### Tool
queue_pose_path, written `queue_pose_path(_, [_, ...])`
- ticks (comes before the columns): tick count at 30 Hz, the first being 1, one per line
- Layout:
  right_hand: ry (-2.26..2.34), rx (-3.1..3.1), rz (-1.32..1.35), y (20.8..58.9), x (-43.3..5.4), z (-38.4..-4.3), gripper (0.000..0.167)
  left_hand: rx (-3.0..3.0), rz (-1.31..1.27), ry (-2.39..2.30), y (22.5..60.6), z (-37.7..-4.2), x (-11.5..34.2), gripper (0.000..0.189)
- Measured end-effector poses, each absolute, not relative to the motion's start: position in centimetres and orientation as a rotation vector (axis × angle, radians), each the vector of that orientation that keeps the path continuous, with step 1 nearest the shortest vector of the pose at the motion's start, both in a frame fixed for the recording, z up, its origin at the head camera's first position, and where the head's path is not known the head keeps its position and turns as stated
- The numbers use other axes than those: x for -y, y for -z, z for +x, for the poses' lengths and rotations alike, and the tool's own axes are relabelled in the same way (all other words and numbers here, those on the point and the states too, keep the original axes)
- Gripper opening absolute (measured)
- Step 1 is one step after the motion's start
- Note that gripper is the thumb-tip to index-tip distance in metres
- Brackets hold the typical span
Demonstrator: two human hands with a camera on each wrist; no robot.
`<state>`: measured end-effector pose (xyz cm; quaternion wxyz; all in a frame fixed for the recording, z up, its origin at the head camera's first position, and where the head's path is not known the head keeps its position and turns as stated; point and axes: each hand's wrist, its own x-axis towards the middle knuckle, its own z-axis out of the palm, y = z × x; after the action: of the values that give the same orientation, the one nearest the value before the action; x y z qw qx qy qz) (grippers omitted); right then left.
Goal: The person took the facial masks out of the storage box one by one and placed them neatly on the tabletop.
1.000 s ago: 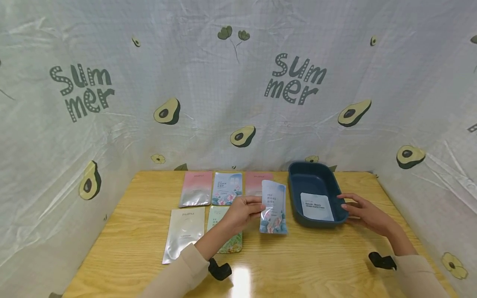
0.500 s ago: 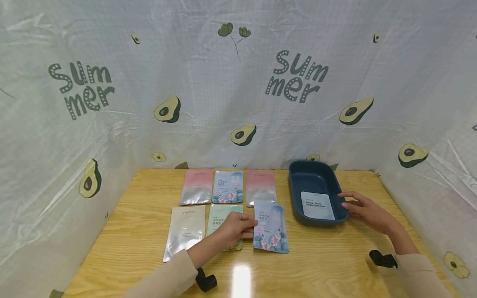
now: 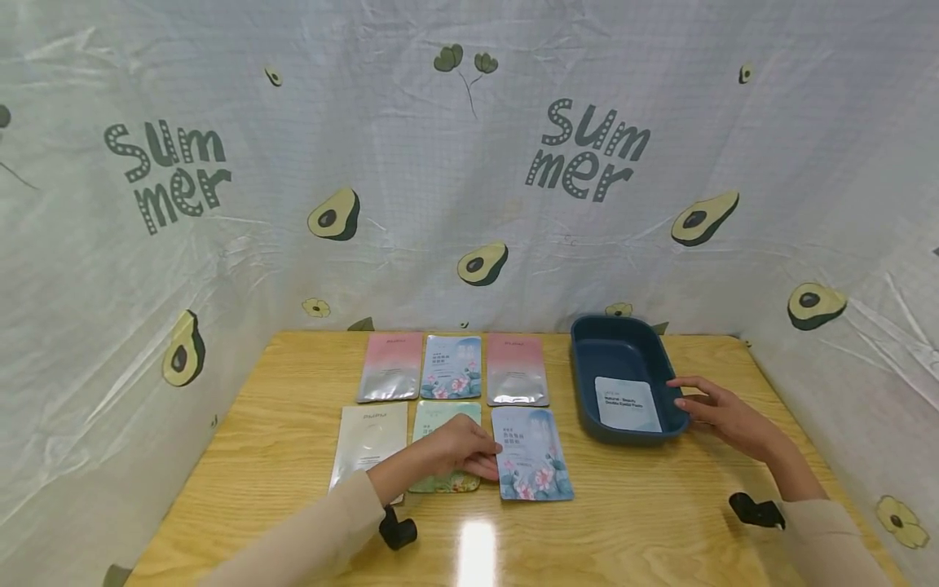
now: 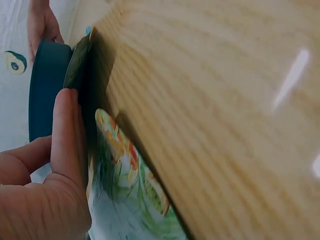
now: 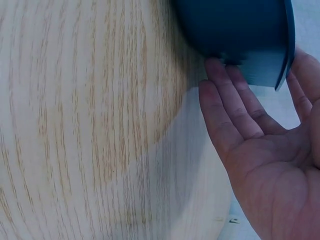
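My left hand [image 3: 460,447] pinches the left edge of a blue face mask sachet [image 3: 539,469] with pink lotus flowers. It lies nearly flat, close over the table, right of a green sachet [image 3: 429,424] that my hand partly covers. From the left wrist, the blue sachet [image 4: 78,62] appears almost edge-on beyond the fingers. My right hand [image 3: 726,417] rests at the right rim of a dark blue plastic basin [image 3: 638,439]. In the right wrist view its fairly straight fingers [image 5: 235,102] touch the outer wall. A white packet [image 3: 627,405] with dark print lies in the basin.
Along the table's back lie a pink sachet [image 3: 391,367], another blue lotus sachet [image 3: 451,367] and a second pink one [image 3: 517,371]. A cream sachet [image 3: 367,440] lies front left, partly under my sleeve. A printed white sheet [image 3: 411,163] hangs behind the table [image 3: 623,522].
The blue sachet was held up and tilted near the basin; my left hand has lowered it towards me, beside the green sachet. My right hand has stayed at the basin.
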<state>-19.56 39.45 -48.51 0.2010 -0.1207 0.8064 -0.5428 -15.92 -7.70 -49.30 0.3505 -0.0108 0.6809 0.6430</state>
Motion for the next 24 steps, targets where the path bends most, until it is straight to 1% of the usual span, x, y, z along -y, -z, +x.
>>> queue_pose_path(10, [1.526, -2.242, -0.343, 48.6, -39.5, -19.6, 0.055, -1.788, -0.025, -1.613, 49.2, -17.3, 8.2, 0.018])
queue_pose_path(19, [1.533, -2.256, -0.33, 48.5, -39.5, -19.5, 0.054, -2.048, 0.149, -1.547, 48.8, -17.2, 8.4, 0.012])
queue_pose_path(22, [1.54, -2.249, -0.327, 48.6, -39.5, -19.6, 0.054, -2.127, 0.162, -1.526, 48.8, -17.1, 8.2, 0.009])
queue_pose_path(24, [1.538, -2.25, -0.332, 48.7, -39.5, -19.6, 0.053, -2.155, 0.164, -1.546, 48.8, -17.2, 8.2, 0.01])
